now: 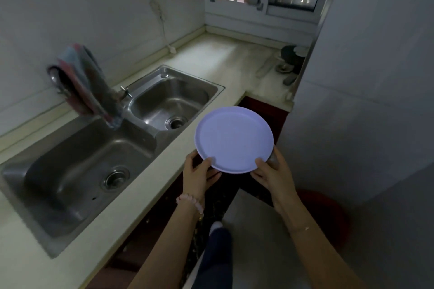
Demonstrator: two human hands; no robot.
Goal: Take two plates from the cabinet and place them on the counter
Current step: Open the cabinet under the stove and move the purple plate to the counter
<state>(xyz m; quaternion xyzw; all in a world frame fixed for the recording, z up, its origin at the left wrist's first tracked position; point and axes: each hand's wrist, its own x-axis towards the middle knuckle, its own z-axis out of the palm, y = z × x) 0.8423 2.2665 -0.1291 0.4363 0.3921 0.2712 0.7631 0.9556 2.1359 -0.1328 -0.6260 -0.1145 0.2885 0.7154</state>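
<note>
plate (233, 139), lavender and round, hangs level in the air just beyond both hands, not yet resting on anything. the desk (211, 58) runs along the left of the left hand and turns across well ahead of both hands. the double sink (58, 183) sits in it, left of and beyond the left hand, with a striped cloth (87, 82) draped over the tap. the left hand (198, 175) grips the plate's near left rim, thumb on top and fingers under; the right hand (270, 176) grips the near right rim the same way. whether a second plate lies stacked beneath, i cannot tell. the step looks like the carry to the desk. the next move calls for a reach forward or left, clear of the sink, and a flat, gentle set-down before the fingers slip out.
</note>
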